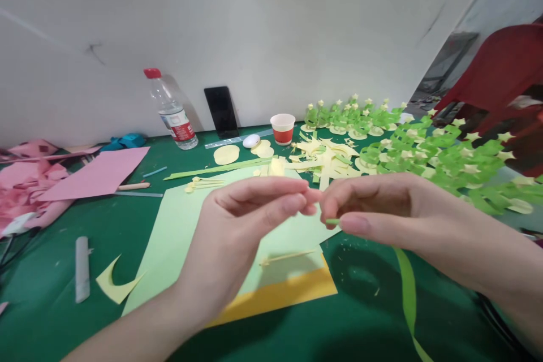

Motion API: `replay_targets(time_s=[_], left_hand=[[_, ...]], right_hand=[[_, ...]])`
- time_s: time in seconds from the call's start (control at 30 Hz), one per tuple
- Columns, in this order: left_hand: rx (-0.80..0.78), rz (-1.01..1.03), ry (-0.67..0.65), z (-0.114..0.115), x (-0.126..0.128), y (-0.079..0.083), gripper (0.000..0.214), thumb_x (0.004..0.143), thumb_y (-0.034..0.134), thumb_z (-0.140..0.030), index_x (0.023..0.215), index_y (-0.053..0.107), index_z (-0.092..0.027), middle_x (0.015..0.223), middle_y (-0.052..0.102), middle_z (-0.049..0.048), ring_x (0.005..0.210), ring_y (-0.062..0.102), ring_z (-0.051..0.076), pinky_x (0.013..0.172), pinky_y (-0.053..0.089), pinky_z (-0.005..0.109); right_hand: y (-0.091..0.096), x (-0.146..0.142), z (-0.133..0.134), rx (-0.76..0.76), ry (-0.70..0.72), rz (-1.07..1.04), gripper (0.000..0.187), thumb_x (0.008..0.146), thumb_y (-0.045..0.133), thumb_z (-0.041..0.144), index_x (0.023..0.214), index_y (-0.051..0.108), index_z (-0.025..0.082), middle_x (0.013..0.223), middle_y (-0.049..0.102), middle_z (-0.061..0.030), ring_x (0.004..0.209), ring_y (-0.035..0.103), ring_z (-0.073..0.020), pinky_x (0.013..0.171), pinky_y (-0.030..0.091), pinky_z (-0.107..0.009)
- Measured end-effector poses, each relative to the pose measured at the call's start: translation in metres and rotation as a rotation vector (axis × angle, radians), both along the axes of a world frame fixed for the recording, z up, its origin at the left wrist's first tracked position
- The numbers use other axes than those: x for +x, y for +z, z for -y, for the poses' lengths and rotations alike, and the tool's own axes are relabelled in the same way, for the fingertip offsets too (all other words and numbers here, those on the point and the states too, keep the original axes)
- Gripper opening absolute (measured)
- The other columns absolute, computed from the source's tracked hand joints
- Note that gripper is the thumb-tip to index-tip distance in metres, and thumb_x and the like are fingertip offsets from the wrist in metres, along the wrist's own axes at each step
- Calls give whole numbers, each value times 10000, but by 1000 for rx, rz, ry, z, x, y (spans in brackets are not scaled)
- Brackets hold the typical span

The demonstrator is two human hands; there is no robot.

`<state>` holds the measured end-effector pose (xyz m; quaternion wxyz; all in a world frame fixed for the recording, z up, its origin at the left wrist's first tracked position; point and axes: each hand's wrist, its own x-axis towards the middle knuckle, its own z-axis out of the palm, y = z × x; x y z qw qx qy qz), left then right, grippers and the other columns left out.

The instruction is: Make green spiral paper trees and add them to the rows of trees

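Green paper strip (408, 288) is pinched in our right hand (407, 209), with a tiny bit poking out past the thumb tip and a long piece hanging down below the hand over the green table (360, 328). Our left hand (233, 232) has its thumb and fingers close together just beside the right fingertips, but we cannot tell if it holds anything. We see a red and white label (181, 127) on the clear bottle (161, 94), but its words are too blurry for us to read.
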<state>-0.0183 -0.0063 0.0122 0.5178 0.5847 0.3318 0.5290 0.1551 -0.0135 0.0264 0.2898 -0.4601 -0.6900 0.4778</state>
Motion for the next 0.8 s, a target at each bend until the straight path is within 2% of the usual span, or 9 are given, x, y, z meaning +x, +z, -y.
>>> replay_targets(time_s=[0.07, 0.13, 0.2, 0.3, 0.4, 0.5, 0.67, 0.8], left_hand=[[170, -203, 111, -12, -8, -6, 93, 737, 628, -149, 724, 676, -228, 759, 721, -54, 707, 666, 121, 668, 545, 211], [333, -495, 134, -26, -17, -17, 119, 783, 574, -190, 715, 672, -186, 766, 718, -8, 730, 658, 142, 702, 529, 244], [518, -757, 21, -37, -26, -32, 213, 839, 470, -190, 773, 670, -158, 788, 718, 40, 739, 653, 164, 686, 524, 283], [776, -1029, -197, -45, -34, -57, 273, 852, 378, -115, 961, 629, -112, 955, 691, 103, 890, 625, 204, 788, 503, 368], [847, -1132, -254, -45, -35, -74, 324, 829, 351, -45, 1055, 578, -94, 1058, 652, 113, 983, 586, 208, 824, 493, 375], [865, -1141, -207, -50, -31, -82, 295, 831, 368, -54, 1038, 574, -98, 1032, 653, 110, 964, 581, 207, 809, 497, 367], [830, -1113, -50, -71, -24, -86, 212, 849, 386, -109, 853, 598, -101, 860, 637, 117, 823, 581, 220, 708, 505, 376], [819, -1073, -42, -79, -16, -85, 157, 836, 436, -105, 775, 580, -122, 774, 621, 64, 727, 583, 174, 646, 505, 300]], right_hand=[[-5, 0, -2, 55, 19, 177, 159, 740, 550, 364, 705, 636, 234, 780, 614, 7, 758, 547, -141, 658, 437, -243], [-15, 0, -6, 46, 100, 314, 148, 740, 542, 338, 718, 631, 221, 797, 619, -5, 757, 548, -148, 658, 427, -250], [-27, -1, -9, 8, 179, 388, 159, 736, 532, 333, 748, 630, 209, 822, 620, -24, 732, 556, -153, 631, 419, -255], [-38, -3, -10, -61, 201, 503, 143, 728, 503, 265, 767, 618, 188, 840, 614, -51, 731, 562, -162, 593, 404, -248], [-39, -5, -10, -111, 242, 570, 116, 700, 483, 187, 703, 598, 171, 786, 610, -59, 761, 558, -176, 554, 378, -228], [-38, -6, -11, -114, 287, 592, 91, 676, 494, 174, 687, 584, 166, 758, 594, -50, 712, 542, -157, 520, 350, -213], [-42, -7, -13, -142, 312, 647, 66, 664, 495, 172, 694, 553, 163, 775, 570, -46, 654, 511, -132, 504, 319, -212], [-41, -8, -12, -128, 324, 656, 48, 664, 493, 172, 688, 533, 163, 765, 551, -46, 634, 495, -127, 484, 296, -216]])
